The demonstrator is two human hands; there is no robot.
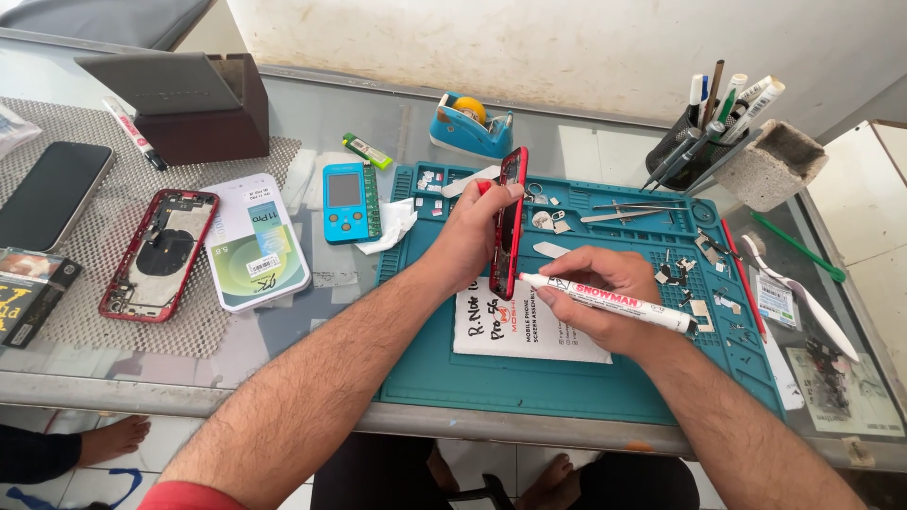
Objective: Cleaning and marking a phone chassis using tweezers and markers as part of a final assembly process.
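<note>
Blue tape dispenser [470,125], pen holder [688,149] — red phone housing [161,253] lies left.

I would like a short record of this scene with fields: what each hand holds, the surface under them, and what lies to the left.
Left hand: grips a red phone screen, held on edge, upright
Right hand: holds a white marker, tip toward the screen
Under the hands: white box on a teal work mat
To the left: open red phone housing, blue tester device, black phone
</note>
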